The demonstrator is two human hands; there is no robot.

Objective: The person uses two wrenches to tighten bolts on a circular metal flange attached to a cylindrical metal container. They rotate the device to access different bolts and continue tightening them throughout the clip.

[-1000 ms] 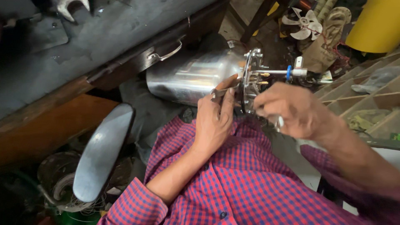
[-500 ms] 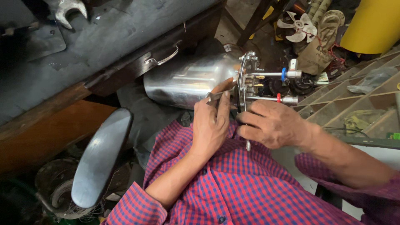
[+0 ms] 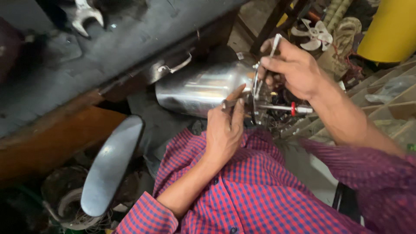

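A shiny metal canister (image 3: pixel 201 89) is seen lying on its side across the lap, its closed end toward the dark workbench (image 3: pixel 86 56) and its open end turned to the right. At that open end a round plate (image 3: pixel 255 93) is fixed, and from it a thin rod (image 3: pixel 281 108) with a red sleeve is seen projecting to the right.

The left hand (image 3: pixel 225 130) is closed around a small tool (image 3: pixel 229 104), which is pressed against the canister wall just beside the plate; the thumb is laid along the metal. The right hand (image 3: pixel 292 65) is held above the plate, its fingers pinched shut on a slim silvery tool (image 3: pixel 274 44) whose upper end is pointed upward. Whether its lower end is touching the plate cannot be told, since it is hidden by the fingers.

Both forearms are covered by rolled sleeves of a red and blue checked shirt (image 3: pixel 255 190). A grey oval blade (image 3: pixel 110 167) is seen to the left of the lap, above a round tub (image 3: pixel 60 203) of wire. On the workbench a spanner (image 3: pixel 84 15) is lying near the top edge, and a drawer handle (image 3: pixel 175 67) is seen on its front. At the upper right a white fan (image 3: pixel 310 34) is lying on the floor near a yellow drum (image 3: pixel 388 30).
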